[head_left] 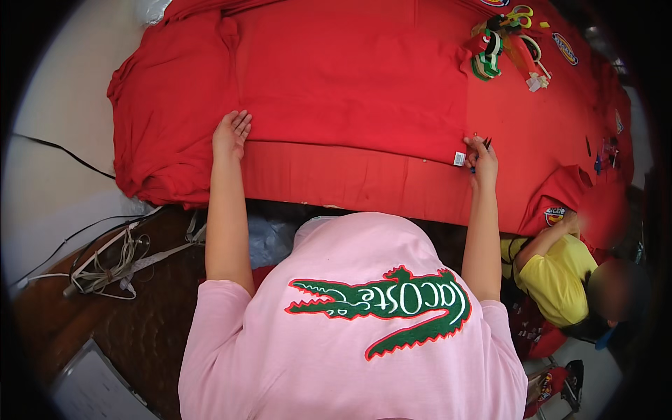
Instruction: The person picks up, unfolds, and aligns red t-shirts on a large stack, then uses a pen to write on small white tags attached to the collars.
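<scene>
A red garment (pixel 350 91) lies spread flat across the table in front of me, its lower hem nearly straight. My left hand (pixel 232 134) rests at the hem's left end, fingers stretched out and holding nothing. At the hem's right corner, beside a small white label (pixel 459 159), my right hand (pixel 481 159) is closed around thread snips (pixel 488 143). Their dark pointed tips stick out above the fingers, and a bit of blue shows below. Most of the snips is hidden by the hand.
Bunched red fabric (pixel 168 105) hangs over the table's left end. Tape rolls (pixel 486 59) and yellow-handled scissors (pixel 518 15) lie at the far right. A person in a yellow shirt (pixel 556 280) handles a red piece at the right. Tangled cables (pixel 115 259) lie at lower left.
</scene>
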Action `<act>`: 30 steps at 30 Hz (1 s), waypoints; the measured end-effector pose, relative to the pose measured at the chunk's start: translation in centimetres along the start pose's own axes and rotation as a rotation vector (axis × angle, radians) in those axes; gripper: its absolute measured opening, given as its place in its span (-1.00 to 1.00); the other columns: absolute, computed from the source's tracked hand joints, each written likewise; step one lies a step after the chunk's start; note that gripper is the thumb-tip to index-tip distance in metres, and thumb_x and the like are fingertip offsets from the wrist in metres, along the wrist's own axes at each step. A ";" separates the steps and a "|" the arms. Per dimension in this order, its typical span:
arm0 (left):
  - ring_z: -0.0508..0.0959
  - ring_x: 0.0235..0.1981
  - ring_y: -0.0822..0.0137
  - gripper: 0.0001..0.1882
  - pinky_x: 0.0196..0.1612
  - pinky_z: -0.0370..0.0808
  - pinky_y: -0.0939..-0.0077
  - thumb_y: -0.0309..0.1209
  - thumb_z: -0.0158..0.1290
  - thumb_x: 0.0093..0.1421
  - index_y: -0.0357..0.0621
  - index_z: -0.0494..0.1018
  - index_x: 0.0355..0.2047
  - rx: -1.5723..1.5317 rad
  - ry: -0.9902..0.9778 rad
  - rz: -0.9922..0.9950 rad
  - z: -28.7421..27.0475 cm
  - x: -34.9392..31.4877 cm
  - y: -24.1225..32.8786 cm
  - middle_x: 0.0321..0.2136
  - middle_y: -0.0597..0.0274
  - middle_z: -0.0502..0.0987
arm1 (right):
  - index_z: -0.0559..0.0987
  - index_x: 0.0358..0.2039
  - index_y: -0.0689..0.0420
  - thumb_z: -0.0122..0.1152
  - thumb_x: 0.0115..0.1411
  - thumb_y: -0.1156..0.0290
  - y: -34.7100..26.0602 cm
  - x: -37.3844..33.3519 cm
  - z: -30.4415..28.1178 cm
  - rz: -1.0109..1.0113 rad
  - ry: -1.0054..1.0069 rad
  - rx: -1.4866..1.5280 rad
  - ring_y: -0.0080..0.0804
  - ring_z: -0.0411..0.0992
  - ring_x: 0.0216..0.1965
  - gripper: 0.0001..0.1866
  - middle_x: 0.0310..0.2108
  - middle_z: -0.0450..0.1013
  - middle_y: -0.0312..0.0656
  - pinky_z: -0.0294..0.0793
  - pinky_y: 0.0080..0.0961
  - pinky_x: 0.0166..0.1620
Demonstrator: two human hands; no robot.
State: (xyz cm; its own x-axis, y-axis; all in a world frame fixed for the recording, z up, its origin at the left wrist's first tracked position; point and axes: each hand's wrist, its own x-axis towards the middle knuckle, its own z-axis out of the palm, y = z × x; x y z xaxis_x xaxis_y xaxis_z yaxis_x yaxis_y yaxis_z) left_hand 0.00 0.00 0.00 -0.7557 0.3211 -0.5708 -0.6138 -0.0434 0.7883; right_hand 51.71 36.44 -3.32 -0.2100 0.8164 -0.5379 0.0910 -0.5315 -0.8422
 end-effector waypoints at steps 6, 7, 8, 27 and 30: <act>0.62 -0.15 0.47 -0.91 -0.11 0.47 0.59 -0.43 0.05 0.41 -0.14 0.52 -0.17 0.474 -0.040 0.426 0.5 -1.3 -3.1 -0.17 0.26 0.66 | 0.51 0.08 0.27 0.30 0.23 0.44 0.7 -2.3 0.4 -0.605 0.436 -0.964 -0.06 0.45 -0.01 -0.58 0.03 0.43 0.10 0.45 -0.17 0.07; 0.62 -0.16 0.46 -0.91 -0.07 0.48 0.59 -0.43 0.08 0.39 -0.17 0.54 -0.18 0.569 -0.133 0.538 0.5 -1.3 -3.4 -0.16 0.25 0.66 | 0.51 0.10 0.28 0.30 0.21 0.45 1.5 -2.5 -0.2 -0.688 0.427 -0.959 -0.01 0.42 0.03 -0.56 0.04 0.41 0.12 0.42 -0.13 0.11; 0.62 -0.17 0.40 -0.91 -0.04 0.49 0.53 -0.48 0.09 0.35 -0.19 0.56 -0.20 0.630 -0.145 0.552 0.6 -1.3 -3.8 -0.20 0.24 0.66 | 0.50 0.11 0.29 0.30 0.19 0.46 2.3 -2.5 -0.4 -0.771 0.419 -0.952 0.04 0.40 0.08 -0.53 0.05 0.39 0.14 0.40 -0.10 0.14; 0.58 -0.23 0.22 -0.81 0.20 0.29 0.15 -0.28 0.29 0.18 -0.10 0.62 -0.29 1.456 -0.388 1.034 14.3 -4.5 -5.6 -0.38 0.25 0.60 | 0.65 -0.05 0.06 0.27 0.11 0.57 -2.6 -2.5 3.6 -0.728 0.403 -1.007 -0.11 0.41 0.07 -0.64 0.01 0.48 -0.12 0.39 -0.18 0.16; 0.57 -0.21 0.18 -0.82 0.19 0.31 0.15 -0.29 0.27 0.18 -0.09 0.62 -0.27 1.481 -0.334 1.022 13.7 -5.1 -5.5 -0.38 0.23 0.58 | 0.66 -0.08 0.06 0.32 0.10 0.52 -2.7 -3.9 2.1 -0.776 0.393 -1.067 -0.10 0.44 0.01 -0.67 -0.05 0.49 -0.14 0.44 -0.22 0.10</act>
State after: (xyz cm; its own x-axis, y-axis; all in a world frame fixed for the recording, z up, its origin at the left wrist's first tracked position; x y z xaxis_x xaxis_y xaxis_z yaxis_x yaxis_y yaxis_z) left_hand 10.34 11.57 1.70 -0.4755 0.8705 0.1271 0.8291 0.3951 0.3957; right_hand 50.20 34.24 1.10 -0.2792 0.9260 0.2543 0.8119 0.3690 -0.4524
